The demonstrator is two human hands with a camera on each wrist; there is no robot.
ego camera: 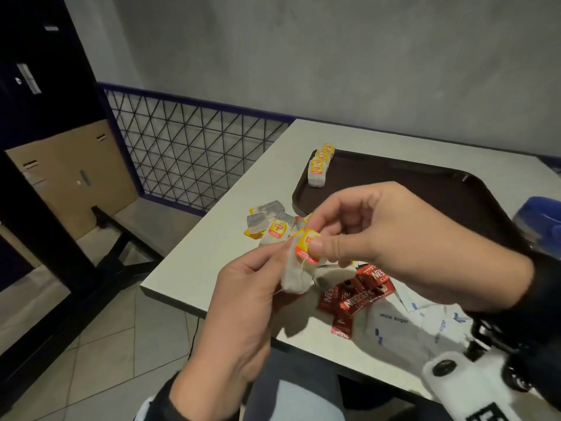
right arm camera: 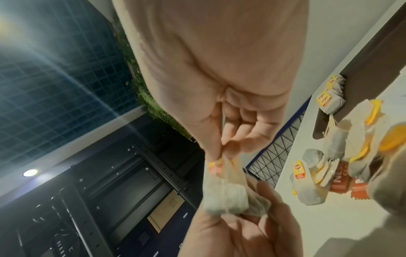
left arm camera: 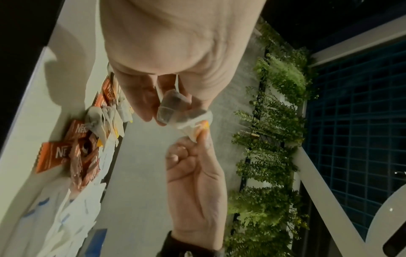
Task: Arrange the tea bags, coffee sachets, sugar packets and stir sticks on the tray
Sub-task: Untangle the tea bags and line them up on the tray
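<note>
Both hands hold one tea bag [ego camera: 297,276] above the table's near left corner. My right hand [ego camera: 315,240] pinches its yellow and red tag [ego camera: 307,246] between thumb and forefinger. My left hand [ego camera: 280,256] grips the paper pouch from below. In the right wrist view the pouch [right arm camera: 226,196] hangs from the pinched tag [right arm camera: 216,165]. A row of tea bags [ego camera: 319,165] stands in the far left corner of the dark brown tray [ego camera: 425,189]. Loose tea bags [ego camera: 270,226], red coffee sachets [ego camera: 355,299] and white sugar packets [ego camera: 419,326] lie on the table. No stir sticks show.
A blue object [ego camera: 543,220] sits at the right edge beside the tray. The table's left edge [ego camera: 212,220] runs close to the loose tea bags, with a blue mesh railing [ego camera: 194,147] beyond it. A cardboard box [ego camera: 69,174] stands on the floor at left.
</note>
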